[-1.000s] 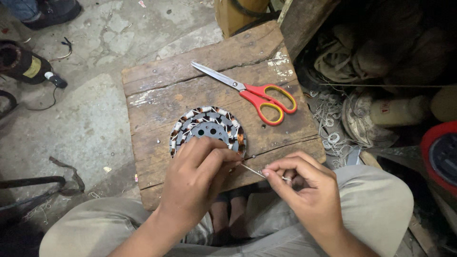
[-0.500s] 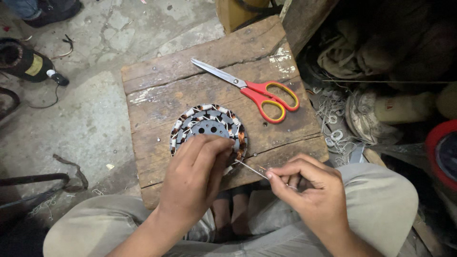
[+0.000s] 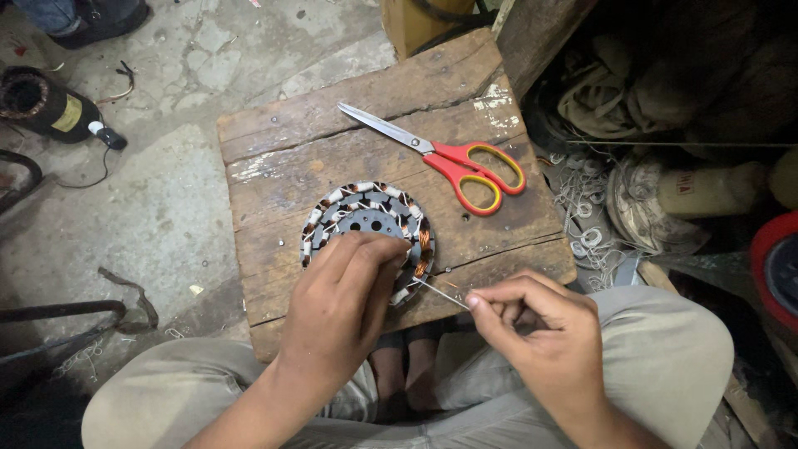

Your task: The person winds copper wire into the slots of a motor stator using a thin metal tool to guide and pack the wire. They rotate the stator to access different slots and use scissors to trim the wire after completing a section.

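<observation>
From the head camera, the left hand (image 3: pixel 345 303) lies over the near edge of a round motor stator (image 3: pixel 366 229) with copper windings, fingers together and pressed down on it, on a worn wooden stool (image 3: pixel 274 166). The right hand (image 3: pixel 536 328), just beside the stator, pinches a thin wire (image 3: pixel 440 293) that runs taut to the windings. Red-and-yellow scissors (image 3: pixel 453 158) lie closed on the stool's far side.

wooden stool (image 3: pixel 274 141) — wound stator (image 3: pixel 366 216) | red-yellow scissors (image 3: pixel 453 158)
</observation>
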